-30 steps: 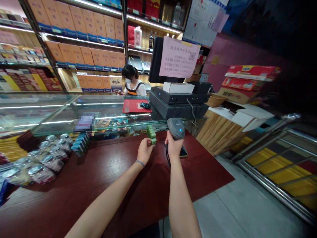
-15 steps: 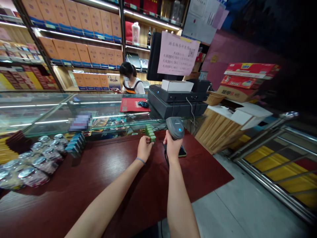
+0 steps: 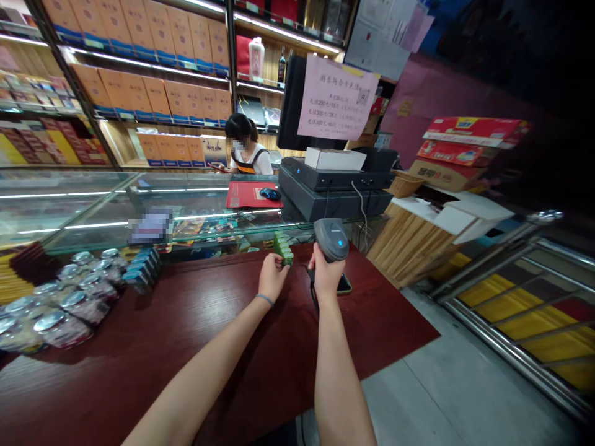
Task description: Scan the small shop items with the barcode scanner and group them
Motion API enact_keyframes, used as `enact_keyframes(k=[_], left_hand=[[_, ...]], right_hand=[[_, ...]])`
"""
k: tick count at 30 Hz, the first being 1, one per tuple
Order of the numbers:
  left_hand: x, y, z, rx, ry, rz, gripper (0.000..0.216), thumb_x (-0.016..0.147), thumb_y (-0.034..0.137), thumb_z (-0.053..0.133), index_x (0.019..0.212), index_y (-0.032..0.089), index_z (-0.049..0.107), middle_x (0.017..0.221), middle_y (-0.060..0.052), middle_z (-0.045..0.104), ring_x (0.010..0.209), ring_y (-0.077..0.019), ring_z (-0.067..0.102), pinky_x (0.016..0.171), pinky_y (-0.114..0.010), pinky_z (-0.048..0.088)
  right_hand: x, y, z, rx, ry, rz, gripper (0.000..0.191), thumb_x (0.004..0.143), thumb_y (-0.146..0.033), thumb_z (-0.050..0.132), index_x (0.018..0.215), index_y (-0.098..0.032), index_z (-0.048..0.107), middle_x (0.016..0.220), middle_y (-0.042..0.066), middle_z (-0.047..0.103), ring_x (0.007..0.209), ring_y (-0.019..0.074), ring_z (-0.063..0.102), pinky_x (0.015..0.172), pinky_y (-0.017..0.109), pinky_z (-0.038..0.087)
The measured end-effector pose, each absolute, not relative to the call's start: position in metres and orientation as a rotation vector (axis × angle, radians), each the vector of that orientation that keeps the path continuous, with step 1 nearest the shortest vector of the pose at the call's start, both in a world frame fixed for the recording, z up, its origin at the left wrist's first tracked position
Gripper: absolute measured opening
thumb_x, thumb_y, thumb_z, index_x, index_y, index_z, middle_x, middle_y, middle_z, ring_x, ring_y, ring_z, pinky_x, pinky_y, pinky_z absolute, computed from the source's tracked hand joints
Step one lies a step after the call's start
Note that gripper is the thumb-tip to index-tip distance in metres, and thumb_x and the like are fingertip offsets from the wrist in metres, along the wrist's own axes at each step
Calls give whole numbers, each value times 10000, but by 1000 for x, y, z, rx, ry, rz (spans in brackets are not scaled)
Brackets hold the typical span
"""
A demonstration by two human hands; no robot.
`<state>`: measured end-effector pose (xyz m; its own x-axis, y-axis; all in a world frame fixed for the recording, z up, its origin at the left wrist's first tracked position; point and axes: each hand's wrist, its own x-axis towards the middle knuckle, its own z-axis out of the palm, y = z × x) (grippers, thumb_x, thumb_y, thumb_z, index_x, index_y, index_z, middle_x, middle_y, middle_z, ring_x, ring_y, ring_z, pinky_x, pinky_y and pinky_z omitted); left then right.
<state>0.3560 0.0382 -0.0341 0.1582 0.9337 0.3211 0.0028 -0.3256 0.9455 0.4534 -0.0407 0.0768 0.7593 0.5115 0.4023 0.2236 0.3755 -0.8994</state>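
Observation:
My right hand (image 3: pixel 328 276) is wrapped round the handle of a dark grey barcode scanner (image 3: pixel 331 240) with a blue light on its head. The scanner is held above the dark red wooden counter (image 3: pixel 209 328), and its cable hangs below my hand. A phone (image 3: pixel 345 285) lies on the counter, partly hidden behind that hand. My left hand (image 3: pixel 273 276), with a band at the wrist, has its fingers closed at the near end of a row of small green packs (image 3: pixel 281 244). My fingers partly cover the nearest pack.
Lidded jars (image 3: pixel 79 300) and small teal boxes (image 3: pixel 142 270) stand at the left. Behind are a glass display case (image 3: pixel 199 193), a mouse (image 3: pixel 270 194) and a monitor (image 3: pixel 290 105). A person (image 3: pixel 251 158) is behind the case. A metal railing (image 3: pixel 511 310) runs at the right.
The scanner and my right hand have shifted very slightly to the right. My left hand stays at the green packs.

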Motion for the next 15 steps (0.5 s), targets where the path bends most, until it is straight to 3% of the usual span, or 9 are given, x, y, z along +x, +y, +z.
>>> enact_keyframes(k=[7, 15], left_hand=[[357, 38, -35, 1524, 942, 1312, 291, 700, 101, 754, 896, 194, 560, 901, -14, 550, 788, -156, 531, 744, -298, 456], [326, 33, -17, 1495, 960, 1391, 441, 704, 188, 816, 1102, 199, 626, 986, -48, 560, 818, -174, 553, 743, -320, 508]], right_hand=[[453, -39, 76, -1212, -734, 199, 302, 775, -423, 701, 664, -251, 480, 446, -65, 525, 361, 117, 465, 407, 268, 433], [446, -41, 75, -1209, -800, 236, 317, 786, -434, 713, 686, -250, 475, 449, -65, 526, 375, 124, 478, 422, 268, 428]])
